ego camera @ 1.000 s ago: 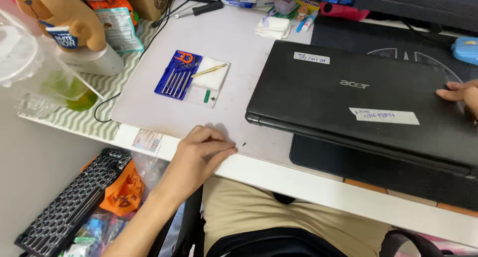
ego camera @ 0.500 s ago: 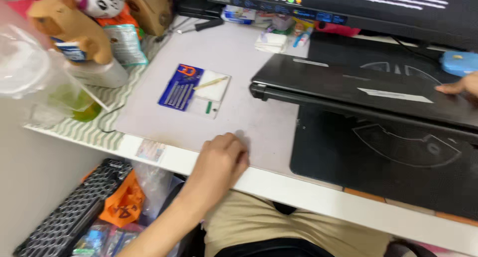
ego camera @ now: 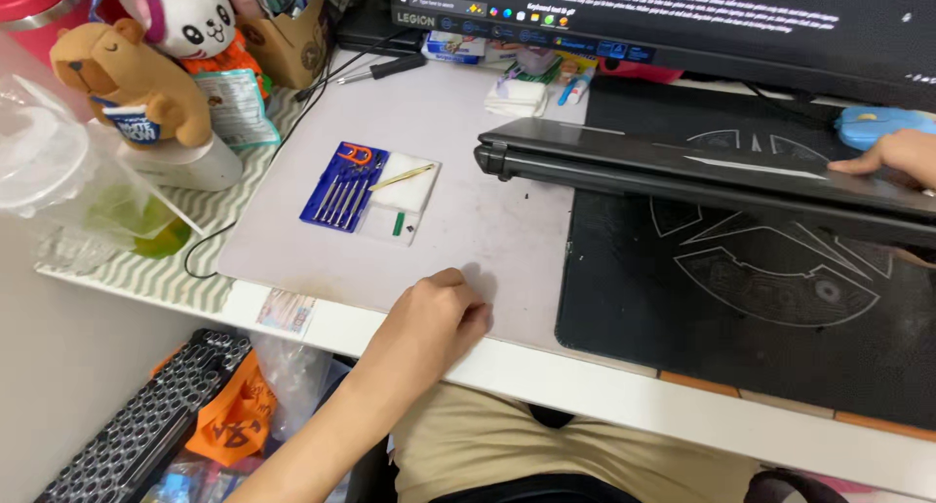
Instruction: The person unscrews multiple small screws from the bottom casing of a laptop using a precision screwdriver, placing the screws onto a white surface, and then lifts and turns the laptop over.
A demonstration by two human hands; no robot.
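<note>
One left hand [ego camera: 429,320] rests at six o'clock on the front edge of the desk [ego camera: 604,391], fingers curled narrow into a loose fist, holding nothing that shows. Below the edge at seven o'clock lie one keyboard [ego camera: 136,435] and one orange bag [ego camera: 229,420]. One black mat [ego camera: 741,308] covers the desk at four o'clock. At ten o'clock of the hand, near but apart, sits one blue screwdriver set [ego camera: 341,183] on a pale grey mat [ego camera: 458,211]. One closed black laptop [ego camera: 702,172] lies at two o'clock, its right end lifted off the mat, its front edge towards the viewer. One right hand [ego camera: 892,157] sits on its lid at three o'clock, fingers flat; whether they grip the far edge cannot be told. Farther, at eleven o'clock, two plush toys [ego camera: 136,74] stand; at one o'clock, one monitor [ego camera: 682,16].
</note>
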